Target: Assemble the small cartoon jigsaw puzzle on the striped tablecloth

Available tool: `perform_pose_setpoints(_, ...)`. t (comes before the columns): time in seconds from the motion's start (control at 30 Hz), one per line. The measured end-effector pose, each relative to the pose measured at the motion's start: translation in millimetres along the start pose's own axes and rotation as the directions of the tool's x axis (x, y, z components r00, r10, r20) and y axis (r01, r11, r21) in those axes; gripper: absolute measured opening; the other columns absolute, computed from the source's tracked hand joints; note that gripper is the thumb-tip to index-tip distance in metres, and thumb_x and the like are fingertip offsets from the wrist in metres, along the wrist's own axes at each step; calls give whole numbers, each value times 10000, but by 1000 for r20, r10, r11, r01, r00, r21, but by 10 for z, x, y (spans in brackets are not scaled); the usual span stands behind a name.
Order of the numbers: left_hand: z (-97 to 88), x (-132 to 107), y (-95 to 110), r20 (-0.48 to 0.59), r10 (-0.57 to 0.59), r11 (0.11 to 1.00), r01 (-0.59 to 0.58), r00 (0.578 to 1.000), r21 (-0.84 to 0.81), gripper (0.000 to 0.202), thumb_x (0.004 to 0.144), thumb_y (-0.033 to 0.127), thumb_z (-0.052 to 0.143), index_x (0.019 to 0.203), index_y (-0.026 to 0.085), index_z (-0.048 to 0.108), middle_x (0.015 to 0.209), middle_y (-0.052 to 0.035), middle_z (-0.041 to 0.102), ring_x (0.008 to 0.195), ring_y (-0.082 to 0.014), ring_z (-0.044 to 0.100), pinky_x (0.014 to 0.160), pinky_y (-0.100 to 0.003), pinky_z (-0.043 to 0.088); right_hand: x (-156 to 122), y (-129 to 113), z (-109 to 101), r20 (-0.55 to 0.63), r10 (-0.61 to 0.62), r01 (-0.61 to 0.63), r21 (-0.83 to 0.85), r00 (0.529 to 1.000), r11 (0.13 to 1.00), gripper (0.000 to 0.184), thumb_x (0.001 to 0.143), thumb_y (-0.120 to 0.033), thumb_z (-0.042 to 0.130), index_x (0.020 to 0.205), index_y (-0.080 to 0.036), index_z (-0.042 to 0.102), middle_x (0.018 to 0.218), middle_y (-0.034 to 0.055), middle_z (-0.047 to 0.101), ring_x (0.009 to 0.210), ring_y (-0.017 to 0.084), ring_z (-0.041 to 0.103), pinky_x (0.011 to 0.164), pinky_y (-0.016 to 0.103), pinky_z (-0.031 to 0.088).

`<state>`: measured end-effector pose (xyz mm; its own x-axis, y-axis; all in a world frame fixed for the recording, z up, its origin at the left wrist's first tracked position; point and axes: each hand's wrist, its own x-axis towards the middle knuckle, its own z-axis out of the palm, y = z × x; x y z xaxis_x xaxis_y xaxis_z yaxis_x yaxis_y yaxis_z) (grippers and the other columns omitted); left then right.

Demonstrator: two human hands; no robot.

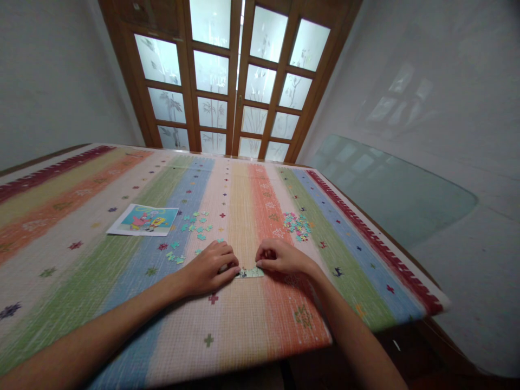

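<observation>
My left hand (212,266) and my right hand (278,256) rest on the striped tablecloth (244,319), both with fingers curled. Between them lies a small joined strip of jigsaw pieces (251,273). The fingertips of both hands press on its two ends. Several loose teal puzzle pieces (190,233) lie scattered just beyond my left hand. A denser heap of pieces (298,225) sits beyond my right hand. A cartoon reference picture (144,219) lies flat at the left.
The table's right edge (406,276) runs close to a grey wall. A glass pane (390,189) leans against that wall. Wooden doors with frosted glass (231,81) stand behind the table's far edge.
</observation>
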<state>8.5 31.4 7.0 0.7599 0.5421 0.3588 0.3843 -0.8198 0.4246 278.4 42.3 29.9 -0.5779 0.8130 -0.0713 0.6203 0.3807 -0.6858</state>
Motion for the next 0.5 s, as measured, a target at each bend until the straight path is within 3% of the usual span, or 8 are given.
perform_pose_setpoints(0.5,-22,6,23,-21,-11,999,10,1000,-31,214,1043,294,512,950,185,671,880,-43,684,818,-193,578,832,-379,412,-3,5,6,7,-4,4,-23,1000,1000,109,780,-93,735,869,-155,719,760,-4,622,673,123,546,630,239,422)
